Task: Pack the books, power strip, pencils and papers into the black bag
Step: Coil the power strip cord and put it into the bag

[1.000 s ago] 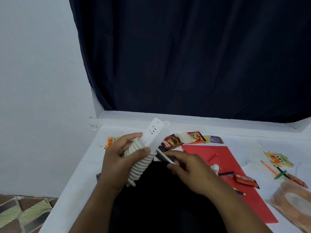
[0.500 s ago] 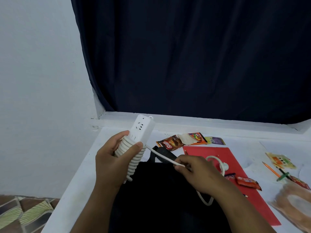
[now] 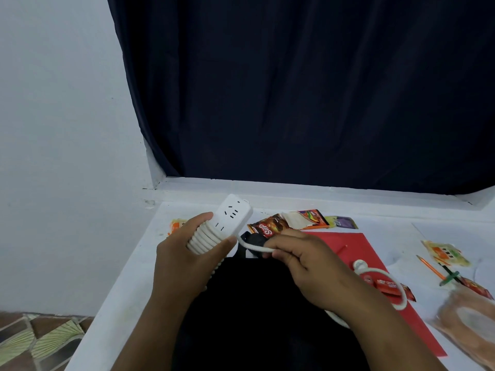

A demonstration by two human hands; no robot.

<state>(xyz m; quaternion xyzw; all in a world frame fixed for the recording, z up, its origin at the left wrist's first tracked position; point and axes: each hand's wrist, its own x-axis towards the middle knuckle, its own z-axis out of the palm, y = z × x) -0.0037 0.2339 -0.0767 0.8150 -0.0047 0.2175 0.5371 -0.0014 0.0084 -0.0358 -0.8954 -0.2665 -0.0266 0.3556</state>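
Note:
My left hand [image 3: 184, 261] grips a white power strip [image 3: 233, 218] with its cord wound in coils around the body. My right hand [image 3: 308, 263] pinches the loose white cord [image 3: 251, 246] just right of the strip; the rest of the cord loops past the wrist to its plug end [image 3: 360, 265]. Below both hands the black bag [image 3: 254, 317] lies on the white table [image 3: 128, 290]. A red paper sheet [image 3: 348, 242] lies to the right of the bag. At the far right lies an orange pencil [image 3: 430, 266], with a dark pencil [image 3: 447, 271] beside it.
Snack wrappers [image 3: 270, 227] lie scattered behind the bag and on the red sheet. A clear plastic packet [image 3: 471, 325] sits at the right edge. A dark curtain [image 3: 294, 89] hangs behind the table; a white wall stands on the left, tiled floor below it.
The head camera has shifted slightly. My right hand has drawn the loose cord out from the strip and brought it back near the coils, with the plug end trailing over the red sheet.

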